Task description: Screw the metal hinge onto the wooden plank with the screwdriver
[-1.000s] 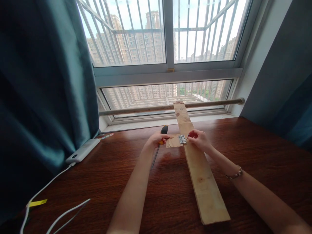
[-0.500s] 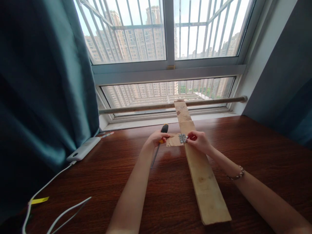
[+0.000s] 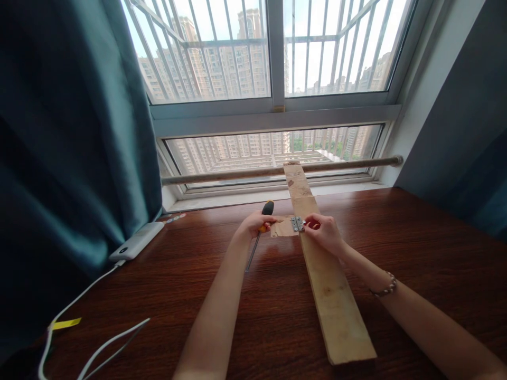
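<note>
Metal hinge [image 3: 297, 224] sits just right of centre in the frame, bridging two pieces of wood on a dark wooden tabletop [image 3: 182, 301] below a barred window. At far left hangs a blue curtain [image 3: 79, 132], with a white power bank [image 3: 138, 240] and its cable [image 3: 85, 293] at its foot. Toward the centre, the left hand [image 3: 253, 226] is closed around a screwdriver [image 3: 268, 208], handle up and shaft slanting toward the lower left, while its fingertips meet the short wooden piece [image 3: 283, 228] under the hinge's left leaf. Just right of the hinge, the right hand [image 3: 328, 232], a bracelet [image 3: 390, 285] at its wrist, pinches a small bright piece [image 3: 303, 222], probably a screw, over the right leaf and the long board [image 3: 336, 295], which runs to the lower right. Good work here likely calls for keeping the hinge flat, its pin lined up with the seam, with the left fingers steadying the short piece; a screw seated upright in its hole, and turned by fingertip until it stands alone, should take the driver without skewing.
</note>
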Motion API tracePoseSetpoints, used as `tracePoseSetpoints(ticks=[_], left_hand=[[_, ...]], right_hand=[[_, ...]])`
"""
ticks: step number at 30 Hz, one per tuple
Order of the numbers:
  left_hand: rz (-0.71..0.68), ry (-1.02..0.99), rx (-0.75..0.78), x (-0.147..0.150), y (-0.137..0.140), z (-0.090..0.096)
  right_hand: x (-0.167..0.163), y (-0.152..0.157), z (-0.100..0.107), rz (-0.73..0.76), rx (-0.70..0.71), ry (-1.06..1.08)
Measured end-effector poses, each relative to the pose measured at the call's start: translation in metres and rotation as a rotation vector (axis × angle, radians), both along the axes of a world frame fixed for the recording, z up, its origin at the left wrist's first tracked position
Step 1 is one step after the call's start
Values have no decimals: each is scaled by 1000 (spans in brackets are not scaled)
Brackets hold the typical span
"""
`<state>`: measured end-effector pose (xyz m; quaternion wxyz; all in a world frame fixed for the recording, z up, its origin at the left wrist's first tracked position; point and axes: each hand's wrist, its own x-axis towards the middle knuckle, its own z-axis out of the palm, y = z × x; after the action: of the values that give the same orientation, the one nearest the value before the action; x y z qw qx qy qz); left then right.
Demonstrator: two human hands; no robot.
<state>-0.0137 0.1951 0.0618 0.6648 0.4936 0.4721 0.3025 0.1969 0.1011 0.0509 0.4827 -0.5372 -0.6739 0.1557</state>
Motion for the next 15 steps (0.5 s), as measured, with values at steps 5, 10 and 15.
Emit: tracePoseSetpoints(ticks=[5, 10, 15], left_hand=[[33, 13, 20, 0, -1, 0], [56, -16, -6, 2, -4, 5], [65, -15, -33, 4, -6, 7]], right_hand=[[2, 0, 0, -20, -7, 2], [1, -1, -2, -30, 3, 8], [-1, -2, -2, -16, 57, -81]])
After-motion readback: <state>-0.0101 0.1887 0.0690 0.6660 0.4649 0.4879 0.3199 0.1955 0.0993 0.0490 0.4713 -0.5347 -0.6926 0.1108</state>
